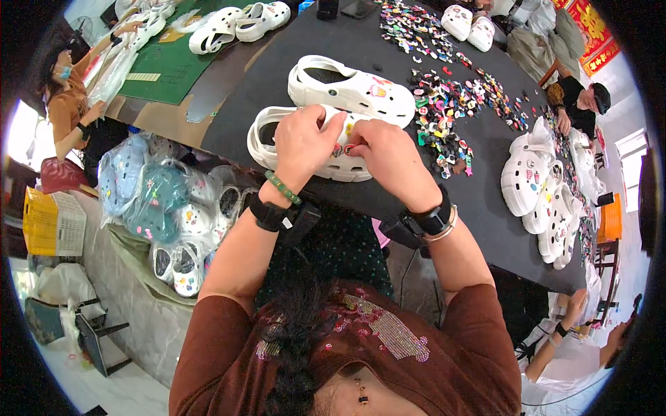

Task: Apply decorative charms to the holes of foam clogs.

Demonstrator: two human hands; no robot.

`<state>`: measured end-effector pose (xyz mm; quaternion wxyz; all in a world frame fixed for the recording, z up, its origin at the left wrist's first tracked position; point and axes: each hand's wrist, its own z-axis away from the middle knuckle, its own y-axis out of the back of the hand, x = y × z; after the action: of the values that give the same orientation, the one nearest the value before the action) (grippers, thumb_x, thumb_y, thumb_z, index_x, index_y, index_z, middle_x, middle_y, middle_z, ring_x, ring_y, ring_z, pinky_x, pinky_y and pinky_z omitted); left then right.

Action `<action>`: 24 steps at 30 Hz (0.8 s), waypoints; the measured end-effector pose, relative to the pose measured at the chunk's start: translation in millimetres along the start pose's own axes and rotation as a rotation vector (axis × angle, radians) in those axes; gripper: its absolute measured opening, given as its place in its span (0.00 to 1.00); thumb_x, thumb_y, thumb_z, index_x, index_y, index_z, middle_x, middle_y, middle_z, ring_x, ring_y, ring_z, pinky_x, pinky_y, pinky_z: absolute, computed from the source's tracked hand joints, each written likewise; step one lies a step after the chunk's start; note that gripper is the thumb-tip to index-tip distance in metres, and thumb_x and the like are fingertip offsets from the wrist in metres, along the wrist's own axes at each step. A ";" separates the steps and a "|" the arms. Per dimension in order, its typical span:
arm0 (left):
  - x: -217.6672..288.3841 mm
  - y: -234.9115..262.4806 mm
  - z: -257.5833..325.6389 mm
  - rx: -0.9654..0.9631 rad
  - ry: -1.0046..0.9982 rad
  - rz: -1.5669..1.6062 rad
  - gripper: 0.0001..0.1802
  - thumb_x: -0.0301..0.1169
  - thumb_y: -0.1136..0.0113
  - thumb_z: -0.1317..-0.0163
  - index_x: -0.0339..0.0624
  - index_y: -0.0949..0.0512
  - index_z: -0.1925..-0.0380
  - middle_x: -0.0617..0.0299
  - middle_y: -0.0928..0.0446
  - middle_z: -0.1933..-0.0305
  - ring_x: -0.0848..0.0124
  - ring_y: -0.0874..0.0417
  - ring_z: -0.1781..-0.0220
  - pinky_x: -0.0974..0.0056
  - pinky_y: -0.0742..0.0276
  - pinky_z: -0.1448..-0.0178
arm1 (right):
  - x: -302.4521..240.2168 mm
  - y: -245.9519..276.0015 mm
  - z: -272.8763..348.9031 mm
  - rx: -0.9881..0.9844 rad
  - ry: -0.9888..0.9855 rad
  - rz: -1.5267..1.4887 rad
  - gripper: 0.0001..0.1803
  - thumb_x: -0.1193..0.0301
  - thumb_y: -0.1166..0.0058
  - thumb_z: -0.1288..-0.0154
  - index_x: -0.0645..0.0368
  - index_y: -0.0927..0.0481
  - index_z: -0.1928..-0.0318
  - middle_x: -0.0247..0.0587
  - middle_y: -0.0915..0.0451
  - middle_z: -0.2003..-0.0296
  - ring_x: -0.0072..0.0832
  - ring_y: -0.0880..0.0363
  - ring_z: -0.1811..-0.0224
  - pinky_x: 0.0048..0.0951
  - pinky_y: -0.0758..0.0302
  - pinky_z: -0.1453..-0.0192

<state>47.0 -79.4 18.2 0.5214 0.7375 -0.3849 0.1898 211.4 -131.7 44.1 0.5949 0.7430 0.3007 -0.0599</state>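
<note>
A white clog (336, 170) with holes in its upper lies on the black table right in front of me. My left hand (303, 142) is closed over its top, with the thumb stretched toward the toe part. With bent fingers, my right hand (385, 158) pinches at a small red charm (349, 149) on the clog's upper; the fingertips partly hide it. Just beyond lies a second white clog (343, 87), with a colourful charm (379, 89) near its toe.
Loose coloured charms (451, 104) are scattered to the right. More white clogs (524, 173) line the table's right side; another pair (239, 24) rests on a green mat (166, 66). Bagged clogs (156, 197) hang left below the edge. Co-workers sit left and right.
</note>
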 end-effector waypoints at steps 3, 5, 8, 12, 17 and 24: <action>-2.4 0.1 0.6 0.017 -0.039 0.019 0.23 0.45 0.34 0.44 0.37 0.26 0.85 0.50 0.25 0.83 0.51 0.24 0.79 0.52 0.31 0.73 | -8.0 -0.8 -6.7 -0.081 -0.030 0.188 0.11 0.73 0.39 0.44 0.63 0.25 0.62 0.51 0.21 0.64 0.48 0.20 0.59 0.47 0.24 0.57; -2.6 0.5 2.1 0.018 -0.045 0.036 0.23 0.44 0.34 0.44 0.37 0.26 0.85 0.50 0.25 0.83 0.52 0.24 0.80 0.53 0.32 0.73 | -15.8 2.0 -11.0 0.023 -0.003 0.289 0.13 0.74 0.40 0.43 0.63 0.26 0.59 0.52 0.22 0.59 0.48 0.21 0.55 0.48 0.24 0.57; -1.8 1.2 6.0 0.057 -0.070 0.094 0.25 0.42 0.32 0.43 0.35 0.30 0.86 0.53 0.30 0.86 0.62 0.33 0.85 0.57 0.39 0.77 | -14.1 -1.9 -14.9 0.184 0.070 0.419 0.16 0.75 0.42 0.43 0.61 0.28 0.54 0.54 0.26 0.48 0.50 0.24 0.49 0.51 0.24 0.56; 1.4 3.0 8.4 0.058 -0.091 0.122 0.21 0.40 0.32 0.44 0.37 0.28 0.85 0.54 0.28 0.85 0.59 0.28 0.84 0.57 0.36 0.76 | -10.5 -11.1 -19.2 0.142 0.017 0.354 0.18 0.75 0.42 0.42 0.60 0.29 0.51 0.54 0.25 0.47 0.52 0.24 0.48 0.55 0.24 0.55; 0.1 -0.2 8.4 0.045 -0.112 0.131 0.19 0.38 0.33 0.44 0.39 0.27 0.85 0.55 0.26 0.85 0.57 0.25 0.82 0.57 0.33 0.76 | -9.0 -16.6 -23.0 0.027 -0.066 0.410 0.22 0.72 0.39 0.43 0.60 0.30 0.48 0.49 0.20 0.58 0.50 0.21 0.51 0.56 0.24 0.56; -3.3 4.5 6.7 0.004 -0.010 0.129 0.22 0.40 0.33 0.42 0.36 0.29 0.83 0.52 0.27 0.84 0.57 0.27 0.82 0.56 0.35 0.75 | 16.9 0.6 -29.5 -0.159 -0.110 0.074 0.33 0.64 0.28 0.51 0.53 0.28 0.45 0.42 0.21 0.47 0.46 0.28 0.39 0.56 0.30 0.42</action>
<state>40.7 -85.1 16.2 0.5044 0.7134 -0.4339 0.2200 217.5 -98.2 45.4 0.6695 0.6996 0.2438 -0.0544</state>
